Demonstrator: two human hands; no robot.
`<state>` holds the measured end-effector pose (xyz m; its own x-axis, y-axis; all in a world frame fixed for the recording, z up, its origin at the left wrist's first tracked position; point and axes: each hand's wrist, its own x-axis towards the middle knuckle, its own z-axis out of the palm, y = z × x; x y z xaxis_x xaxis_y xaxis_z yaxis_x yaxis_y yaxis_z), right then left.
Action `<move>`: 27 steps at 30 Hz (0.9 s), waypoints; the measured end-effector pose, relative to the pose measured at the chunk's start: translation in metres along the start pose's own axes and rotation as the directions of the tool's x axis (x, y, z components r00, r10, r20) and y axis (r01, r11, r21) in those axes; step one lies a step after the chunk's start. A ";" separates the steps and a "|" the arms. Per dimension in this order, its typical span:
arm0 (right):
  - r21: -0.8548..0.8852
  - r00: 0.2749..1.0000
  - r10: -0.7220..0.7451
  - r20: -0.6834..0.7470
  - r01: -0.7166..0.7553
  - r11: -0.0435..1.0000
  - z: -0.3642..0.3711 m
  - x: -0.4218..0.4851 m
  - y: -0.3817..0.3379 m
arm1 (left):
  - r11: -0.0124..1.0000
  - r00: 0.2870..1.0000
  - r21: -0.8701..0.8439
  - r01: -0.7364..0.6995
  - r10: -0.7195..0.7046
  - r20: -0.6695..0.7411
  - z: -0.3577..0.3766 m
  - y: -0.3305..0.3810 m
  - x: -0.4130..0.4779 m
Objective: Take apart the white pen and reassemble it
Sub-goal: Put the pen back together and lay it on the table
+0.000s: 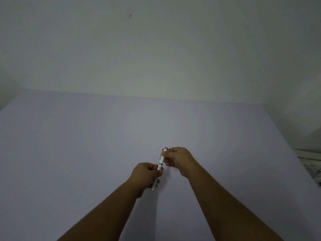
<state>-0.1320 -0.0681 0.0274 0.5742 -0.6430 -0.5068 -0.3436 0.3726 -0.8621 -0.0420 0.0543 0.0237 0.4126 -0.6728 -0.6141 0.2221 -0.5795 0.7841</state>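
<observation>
A white pen (160, 162) with a grey push cap, a metal clip and a grey middle ring is held in one piece above the pale lilac table (86, 145). It points steeply, tip toward me and cap away. My left hand (146, 176) is closed around the lower barrel, with the metal tip showing below the fingers. My right hand (180, 160) pinches the upper barrel just under the clip. The two hands sit close together, on either side of the middle ring.
The table's far edge meets a plain white wall (156, 49). Its right edge runs diagonally down the frame, with a white patterned object (311, 162) beyond it at the right border.
</observation>
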 end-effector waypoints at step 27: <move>-0.662 0.919 -0.019 -0.394 -0.269 0.699 -0.036 0.020 0.052 | 0.994 0.964 0.112 0.020 0.010 -0.267 0.013 -0.034 0.049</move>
<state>-0.1651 -0.0860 -0.0276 0.2417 -0.8617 -0.4462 -0.8869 -0.0097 -0.4618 -0.0407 0.0357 -0.0342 0.6356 -0.5317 -0.5597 0.1302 -0.6408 0.7566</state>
